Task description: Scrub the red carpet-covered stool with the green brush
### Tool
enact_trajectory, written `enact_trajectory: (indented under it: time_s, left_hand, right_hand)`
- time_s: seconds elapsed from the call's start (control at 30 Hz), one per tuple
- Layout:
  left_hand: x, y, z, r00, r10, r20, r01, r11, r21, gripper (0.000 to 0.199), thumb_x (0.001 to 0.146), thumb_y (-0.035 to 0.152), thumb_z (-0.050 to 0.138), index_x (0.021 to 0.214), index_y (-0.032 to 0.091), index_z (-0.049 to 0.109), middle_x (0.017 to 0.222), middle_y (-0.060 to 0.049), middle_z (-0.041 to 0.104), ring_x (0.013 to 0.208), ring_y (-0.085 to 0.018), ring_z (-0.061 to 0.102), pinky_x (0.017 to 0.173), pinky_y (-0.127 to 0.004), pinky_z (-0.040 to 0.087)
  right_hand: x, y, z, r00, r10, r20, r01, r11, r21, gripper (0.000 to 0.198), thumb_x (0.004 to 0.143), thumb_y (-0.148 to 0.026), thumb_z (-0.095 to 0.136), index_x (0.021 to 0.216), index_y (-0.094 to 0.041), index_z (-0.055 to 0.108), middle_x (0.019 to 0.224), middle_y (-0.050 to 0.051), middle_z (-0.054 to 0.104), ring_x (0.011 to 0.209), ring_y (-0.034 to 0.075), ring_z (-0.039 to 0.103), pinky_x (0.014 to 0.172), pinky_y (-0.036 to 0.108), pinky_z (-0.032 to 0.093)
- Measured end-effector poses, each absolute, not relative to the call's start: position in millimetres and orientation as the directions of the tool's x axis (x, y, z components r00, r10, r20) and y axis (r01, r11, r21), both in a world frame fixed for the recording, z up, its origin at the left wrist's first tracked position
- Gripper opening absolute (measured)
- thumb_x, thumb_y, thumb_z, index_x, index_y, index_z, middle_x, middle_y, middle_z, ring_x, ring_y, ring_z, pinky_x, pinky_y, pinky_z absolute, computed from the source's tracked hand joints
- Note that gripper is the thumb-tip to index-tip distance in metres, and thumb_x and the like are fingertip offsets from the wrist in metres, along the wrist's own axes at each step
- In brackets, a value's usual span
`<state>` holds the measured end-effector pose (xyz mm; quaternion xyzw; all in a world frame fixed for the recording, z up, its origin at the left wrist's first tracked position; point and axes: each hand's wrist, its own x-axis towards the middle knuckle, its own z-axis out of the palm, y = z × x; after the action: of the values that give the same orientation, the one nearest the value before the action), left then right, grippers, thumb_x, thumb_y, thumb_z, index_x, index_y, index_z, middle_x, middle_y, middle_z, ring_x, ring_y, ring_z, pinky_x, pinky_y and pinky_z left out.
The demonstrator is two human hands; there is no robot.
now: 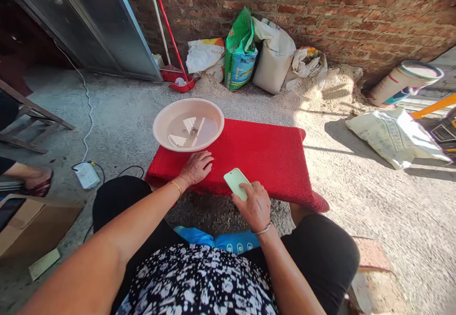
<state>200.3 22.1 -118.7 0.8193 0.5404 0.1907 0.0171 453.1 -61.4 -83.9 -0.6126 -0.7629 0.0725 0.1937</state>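
A red plush cloth (263, 148) covers a low bench between my knees. On its left part stands a round, pale pink basin (160, 132) of water, with a small dark cluster at the bottom and bright reflections. My left hand (197, 167) rests palm down on the cloth just in front of the basin, fingers slightly apart and holding nothing. At the bench's near edge, my right hand (255, 204) grips a flat, pale green phone case (237, 182) with rounded corners and a small dark spot near one end. Its lower part is hidden by my fingers.
Several sacks (274, 58) lean against the brick wall beside a red dustpan (181, 84). A power strip (86, 175) and cord lie on the floor at left, near a cardboard box (42, 224) and another person's foot (37, 180). A bucket (404, 84) stands at right.
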Motion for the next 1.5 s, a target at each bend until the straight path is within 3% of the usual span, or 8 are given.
enact_trajectory:
  time_s: [0.27,0.4,0.5,0.77,0.9,1.13,1.27,1.5]
  left_hand:
    - [202,20,-115,0.331,0.900,0.284,0.874,-0.406,0.266,0.028,0.087,0.024,0.046,0.108,0.021,0.064,0.122,-0.009,0.059,0.119,-0.024,0.050,0.104,-0.045,0.039]
    - [202,20,-115,0.329,0.901,0.283,0.877,-0.403,0.263,0.028,0.087,0.024,0.046,0.108,0.021,0.064,0.122,-0.009,0.059,0.119,-0.024,0.051,0.104,-0.045,0.039]
    - [200,21,-117,0.332,0.897,0.291,0.878,-0.406,0.251,0.028,0.087,0.024,0.046,0.108,0.021,0.063,0.122,-0.009,0.060,0.119,-0.024,0.051,0.103,-0.044,0.039]
    - [199,22,-120,0.341,0.888,0.307,0.880,-0.417,0.227,0.027,0.087,0.023,0.046,0.107,0.019,0.063,0.122,-0.010,0.060,0.118,-0.024,0.052,0.102,-0.043,0.040]
    - [200,22,-120,0.340,0.890,0.304,0.885,-0.412,0.216,0.027,0.087,0.023,0.046,0.108,0.020,0.063,0.122,-0.009,0.060,0.118,-0.024,0.052,0.102,-0.043,0.040]
    - [200,20,-122,0.346,0.888,0.302,0.864,-0.427,0.266,0.027,0.089,0.019,0.045,0.109,0.018,0.062,0.122,-0.009,0.060,0.120,-0.023,0.050,0.102,-0.044,0.040]
    - [197,20,-125,0.320,0.873,0.369,0.817,-0.451,0.360,0.028,0.091,0.016,0.040,0.111,0.016,0.060,0.117,-0.010,0.061,0.116,-0.023,0.053,0.099,-0.045,0.042]
    - [192,21,-134,0.269,0.855,0.443,0.767,-0.469,0.439,0.031,0.092,0.012,0.033,0.115,0.015,0.055,0.111,-0.010,0.063,0.109,-0.019,0.056,0.097,-0.040,0.046]
  right_hand:
    - [588,-52,-88,0.498,0.863,0.089,0.812,-0.427,-0.398,0.046,0.072,-0.062,0.057,0.101,-0.028,0.070,0.092,0.005,0.057,0.081,0.022,0.053,0.070,0.035,0.040]
    - [619,-56,-87,0.653,0.754,0.071,0.711,-0.577,-0.403,0.051,0.069,-0.064,0.059,0.104,-0.028,0.070,0.090,0.007,0.057,0.077,0.023,0.051,0.068,0.037,0.040]
    - [602,-57,-88,0.600,0.787,0.144,0.749,-0.490,-0.445,0.049,0.071,-0.062,0.059,0.103,-0.027,0.070,0.091,0.007,0.057,0.080,0.023,0.051,0.070,0.036,0.040]
    - [496,-45,-89,0.015,0.962,0.274,0.905,0.103,-0.412,0.035,0.077,-0.047,0.061,0.103,-0.025,0.069,0.091,0.005,0.054,0.084,0.019,0.050,0.075,0.031,0.038]
    - [509,-36,-94,0.046,0.972,0.232,0.922,0.048,-0.384,0.036,0.076,-0.048,0.061,0.103,-0.025,0.069,0.091,0.005,0.054,0.083,0.020,0.050,0.075,0.032,0.038]
    - [586,-39,-106,0.475,0.865,0.161,0.806,-0.355,-0.474,0.051,0.073,-0.065,0.056,0.104,-0.027,0.069,0.093,0.006,0.056,0.084,0.023,0.052,0.073,0.037,0.040]
    - [564,-44,-101,0.365,0.909,0.203,0.814,-0.205,-0.544,0.058,0.073,-0.072,0.050,0.099,-0.024,0.070,0.088,0.006,0.056,0.086,0.025,0.054,0.073,0.037,0.042]
    - [465,-43,-86,-0.124,0.959,0.254,0.826,0.242,-0.510,0.040,0.079,-0.056,0.056,0.100,-0.024,0.068,0.091,0.006,0.056,0.082,0.020,0.054,0.073,0.032,0.043]
